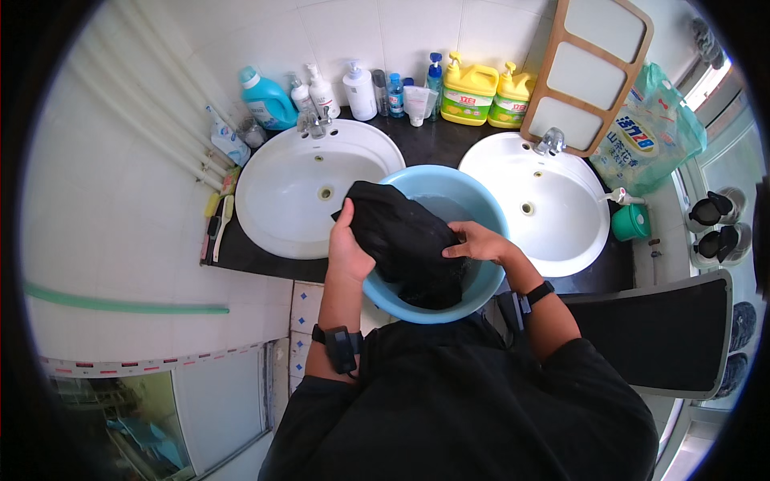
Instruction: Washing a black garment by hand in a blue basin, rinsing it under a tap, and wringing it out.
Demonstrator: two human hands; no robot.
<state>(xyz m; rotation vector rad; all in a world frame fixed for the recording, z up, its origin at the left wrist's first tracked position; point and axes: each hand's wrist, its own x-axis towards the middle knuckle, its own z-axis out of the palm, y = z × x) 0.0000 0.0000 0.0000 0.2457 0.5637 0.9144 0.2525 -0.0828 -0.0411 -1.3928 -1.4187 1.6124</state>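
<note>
A light blue plastic basin (491, 204) sits at the front of the counter between two white sinks, with water showing at its far side. Bunched black cloth (405, 232) lies partly in the basin, its upper part lifted over the left rim. Gripping the cloth's left edge, my left hand (350, 247) has its thumb pointing up along the fabric. My right hand (475, 242) pinches the right side of the cloth above the water. What kind of garment or cloth it is cannot be made out.
The left sink (277, 228) and right sink (565, 232) flank the basin. Bottles, including a yellow jug (469, 90) and a teal bottle (269, 103), line the wall. A wood-framed panel (579, 76) leans behind the right faucet, beside a detergent bag (650, 132) and a green cup (631, 222).
</note>
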